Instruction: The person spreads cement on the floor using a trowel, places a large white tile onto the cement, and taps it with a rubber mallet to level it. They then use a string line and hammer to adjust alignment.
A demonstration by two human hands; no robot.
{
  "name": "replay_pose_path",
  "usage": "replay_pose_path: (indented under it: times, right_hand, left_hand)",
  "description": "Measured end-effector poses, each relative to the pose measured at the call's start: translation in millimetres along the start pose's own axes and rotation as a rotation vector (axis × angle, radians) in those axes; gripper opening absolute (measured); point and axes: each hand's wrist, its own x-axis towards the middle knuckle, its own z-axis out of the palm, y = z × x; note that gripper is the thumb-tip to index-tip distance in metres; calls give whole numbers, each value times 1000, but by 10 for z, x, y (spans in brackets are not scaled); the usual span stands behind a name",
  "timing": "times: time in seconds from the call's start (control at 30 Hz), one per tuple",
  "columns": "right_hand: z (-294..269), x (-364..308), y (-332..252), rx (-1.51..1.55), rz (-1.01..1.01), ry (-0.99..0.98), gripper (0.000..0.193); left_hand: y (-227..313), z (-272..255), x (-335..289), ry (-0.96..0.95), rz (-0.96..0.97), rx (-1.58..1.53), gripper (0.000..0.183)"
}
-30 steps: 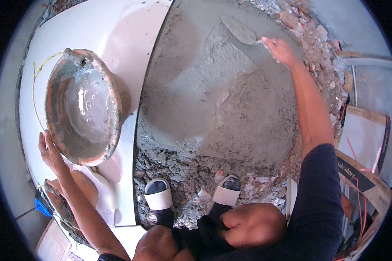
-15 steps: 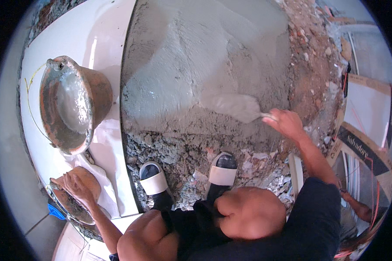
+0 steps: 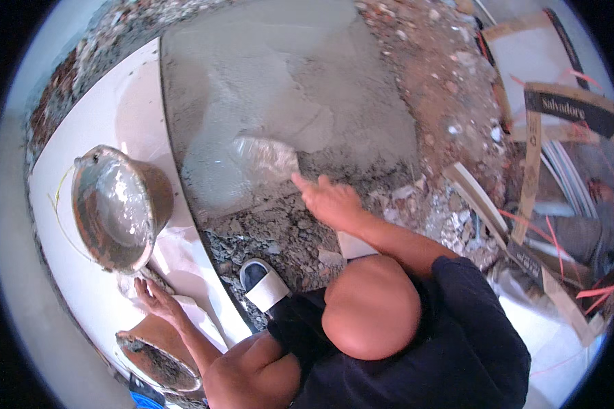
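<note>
R hand (image 3: 329, 202) is closed round the handle end of a trowel (image 3: 266, 158), index finger pointing fwd toward the blade. Trowel is on the wet mortar (image 3: 273, 75), nr its lower edge & toward the lower L corner, blade lying about flat, shiny w/ wet grey mix. Mortar is mostly smooth up to its top edge; along the lower edge it goes rough & lumpy.

L hand (image 3: 160, 302) is empty, fingers apart, over the white panel (image 3: 82, 133), btwn two buckets. Fingertips are just below the rim of the upper bucket (image 3: 158, 204); can't tell for sure if they touch it.

Upper bucket stands about midway along the panel, orange-brown w/ grey crust, watery grey mix inside, yellow cord (image 3: 58, 210) hanging on its L side. Lower bucket (image 3: 164, 327) is nr the panel's lower end, toward its L edge, w/ darker, thicker mix in it. White sheet (image 3: 201, 315) lies crumpled btwn the L forearm & the panel's R edge. Blue item (image 3: 147, 399) below the lower bucket, mostly cut off.

Panel's R edge runs right along the mortar's L edge. Rubble (image 3: 450, 82) borders the mortar's R edge; past that, cardboard strips (image 3: 531, 177) & red straps (image 3: 554, 245). White-strapped slipper (image 3: 267, 293) on the L foot, on lumpy ground below the mortar's lower edge.
</note>
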Motion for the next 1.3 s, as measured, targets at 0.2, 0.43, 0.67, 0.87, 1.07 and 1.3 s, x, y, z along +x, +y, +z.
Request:
replay_pose_path:
  times: [0.2, 0.43, 0.67, 0.87, 1.07, 1.3]
  right_hand:
    - [-221, -406, 1122, -20, 396, 262, 51]
    - [287, -787, 925, 933, 511, 212, 54]
    - [-140, -111, 119, 264, -14, 118, 49]
    - [-600, 791, 628, 181, 323, 304, 50]
    - [-694, 431, 1576, 244, 524, 412, 50]
    - [-275, -428, 989, 1081, 474, 359, 52]
  left_hand:
    - [-68, -122, 16, 2, -110, -34, 50]
    - [-40, -110, -85, -17, -161, -42, 52]
    - [-61, -114, -120, -12, -69, 73, 49]
    - [30, -189, -197, 39, -154, -18, 49]
    - [-14, -189, -250, -12, -194, 134, 50]
    - [-36, -9, -71, -80, -92, 69, 47]
